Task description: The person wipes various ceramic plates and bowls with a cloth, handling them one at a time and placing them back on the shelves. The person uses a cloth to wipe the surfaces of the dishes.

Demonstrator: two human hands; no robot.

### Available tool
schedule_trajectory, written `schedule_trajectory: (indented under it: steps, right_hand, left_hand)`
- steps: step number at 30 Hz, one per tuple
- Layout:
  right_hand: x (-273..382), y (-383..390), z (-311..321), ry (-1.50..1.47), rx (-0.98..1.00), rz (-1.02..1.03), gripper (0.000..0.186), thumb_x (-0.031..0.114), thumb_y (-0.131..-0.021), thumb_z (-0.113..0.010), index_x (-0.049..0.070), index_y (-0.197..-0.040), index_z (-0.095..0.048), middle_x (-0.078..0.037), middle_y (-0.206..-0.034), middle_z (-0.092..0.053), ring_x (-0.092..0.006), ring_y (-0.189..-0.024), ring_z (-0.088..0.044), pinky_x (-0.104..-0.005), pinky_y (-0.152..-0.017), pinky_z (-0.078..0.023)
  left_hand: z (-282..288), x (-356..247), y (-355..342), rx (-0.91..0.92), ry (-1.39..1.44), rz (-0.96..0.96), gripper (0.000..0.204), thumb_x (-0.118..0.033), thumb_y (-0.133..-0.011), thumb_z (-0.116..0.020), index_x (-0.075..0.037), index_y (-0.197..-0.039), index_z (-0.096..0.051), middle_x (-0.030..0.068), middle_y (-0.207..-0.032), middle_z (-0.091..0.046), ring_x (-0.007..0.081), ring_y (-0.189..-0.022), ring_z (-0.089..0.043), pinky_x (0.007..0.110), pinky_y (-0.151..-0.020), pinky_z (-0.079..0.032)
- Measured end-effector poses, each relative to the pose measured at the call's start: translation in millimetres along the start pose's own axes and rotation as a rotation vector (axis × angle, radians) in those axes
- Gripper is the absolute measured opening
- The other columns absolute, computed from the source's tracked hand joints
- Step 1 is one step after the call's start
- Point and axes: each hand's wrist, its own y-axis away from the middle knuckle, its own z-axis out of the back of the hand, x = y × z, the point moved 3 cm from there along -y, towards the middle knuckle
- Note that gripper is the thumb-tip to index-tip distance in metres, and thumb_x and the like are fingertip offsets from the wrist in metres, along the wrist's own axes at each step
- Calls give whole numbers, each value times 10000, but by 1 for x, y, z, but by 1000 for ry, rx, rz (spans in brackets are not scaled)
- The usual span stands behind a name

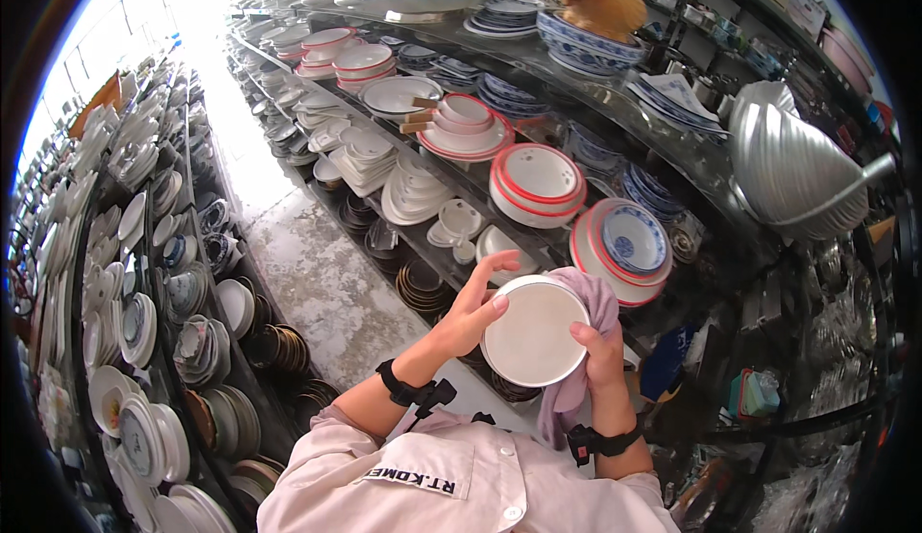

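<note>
While R hand (605, 352) grips a round white dish (534, 331) at its right rim — thumb on face, lilac cloth (569, 400) bunched behind — L hand (469, 320) has thumb at upper-left rim, fingers spread; can't tell if they grip. Dish: just right of & below frame ctr, under red-rimmed bowls (538, 208). Prob. ceramic, i.e. stiff, fairly light, slick, chips easily. Best hold: opp. rims, cloth for friction.

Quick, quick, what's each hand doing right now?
Left hand: partly open, fingers stretched out, thumb at the left rim of the round white dish.
Right hand: closed, holding the dish's right edge with the purple cloth.
</note>
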Motion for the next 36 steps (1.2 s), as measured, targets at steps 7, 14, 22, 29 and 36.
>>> schedule_trajectory:
  steps: [7,14,22,29,36]
  right_hand:
    - [-44,-34,-102,-205,-122,89,675,171,-888,-681,-38,-1467,-405,-154,-1405,-555,-249,-1281,-558,-390,-1107,-428]
    - [-85,-46,-134,-253,118,-58,791,251,-849,-774,-54,-1479,-405,-155,-1399,-569,-253,-1261,-570,-379,-1097,-425]
    - [-67,-75,-178,-17,342,-291,722,138,-787,-738,-38,-1436,-477,-127,-1355,-590,-210,-1248,-559,-342,-1080,-408]
    - [-78,-97,-211,-199,186,-154,637,86,-806,-619,-35,-1416,-483,-140,-1321,-617,-231,-1201,-610,-359,-1046,-469]
    - [-97,-96,-232,-206,206,-96,655,105,-939,-610,-2,-1529,-346,-152,-1472,-504,-250,-1347,-503,-392,-1144,-383]
  left_hand:
    - [83,-32,24,-66,-6,-75,987,-325,-828,-818,-29,-1575,-245,112,-1511,-419,214,-1411,-382,383,-1166,-308]
    - [153,-69,42,9,68,77,935,-24,-641,-517,-47,-1553,-313,105,-1423,-523,208,-1331,-494,343,-1132,-361]
    - [182,-90,58,60,-264,138,861,-126,-706,-589,-43,-1531,-359,99,-1319,-511,211,-1235,-495,325,-1092,-368]
    - [210,-68,73,-316,-1,-59,806,-349,-911,-622,-54,-1579,-280,125,-1342,-496,208,-1248,-483,349,-1095,-361]
    - [187,-92,85,-478,-181,-142,872,-105,-816,-698,-45,-1575,-274,140,-1489,-450,213,-1377,-433,355,-1154,-326]
